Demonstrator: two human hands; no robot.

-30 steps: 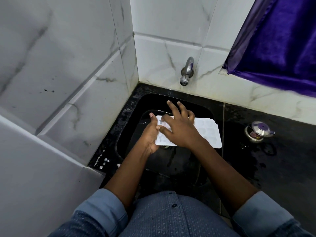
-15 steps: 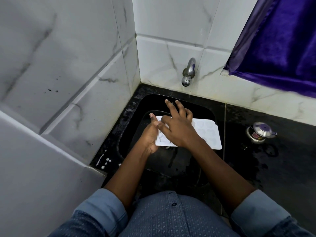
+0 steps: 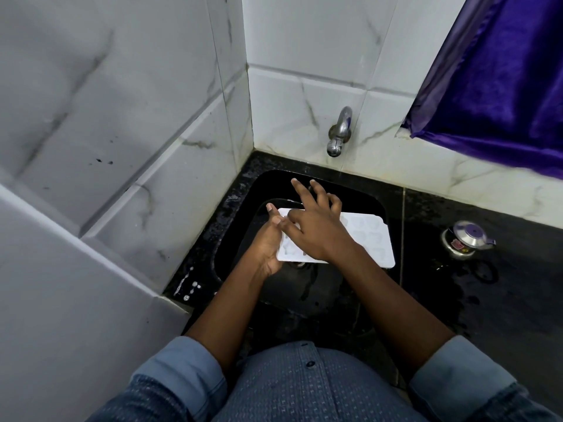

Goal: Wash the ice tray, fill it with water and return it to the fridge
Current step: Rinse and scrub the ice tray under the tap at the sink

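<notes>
A white ice tray with moulded cells is held level over the black sink. My left hand grips the tray's left end, thumb on top. My right hand lies across the tray's left half with spread, straight fingers touching its surface. A steel tap juts from the tiled wall just beyond the sink; no water shows at its spout.
White marble tiles close off the left side and back. The wet black counter runs to the right with a small steel lidded pot on it. A purple curtain hangs at the upper right.
My right hand has slid a little toward the tray's far left corner, its fingers spreading wider. The left hand and tray have stayed in place.
</notes>
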